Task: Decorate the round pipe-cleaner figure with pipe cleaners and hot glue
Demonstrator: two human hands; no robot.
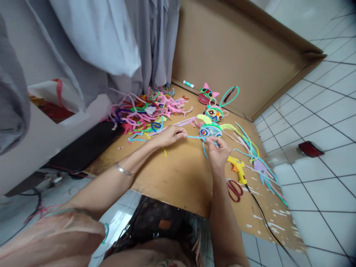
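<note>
Between my two hands a light blue pipe cleaner (194, 137) is stretched level above the table. My left hand (172, 135) is closed, pinching its left end between thumb and fingers. My right hand (218, 150) pinches it farther right, where the fingers partly hide it. Just beyond the right hand sits a round pipe-cleaner figure (211, 130) with green trim, a blue-ringed eye and pale yellow side pieces. Whether the held strand touches this figure I cannot tell. A second decorated figure with pink ears (215, 112) stands behind it, and a red-and-pink one (205, 95) behind that.
A tangled heap of coloured pipe cleaners (150, 111) lies at the left back. On the right are a yellow glue gun (237, 170) with a black cord, red-handled scissors (235, 190) and loose strands (256, 159). A glue stick (188, 84) lies by the cardboard wall (214, 55).
</note>
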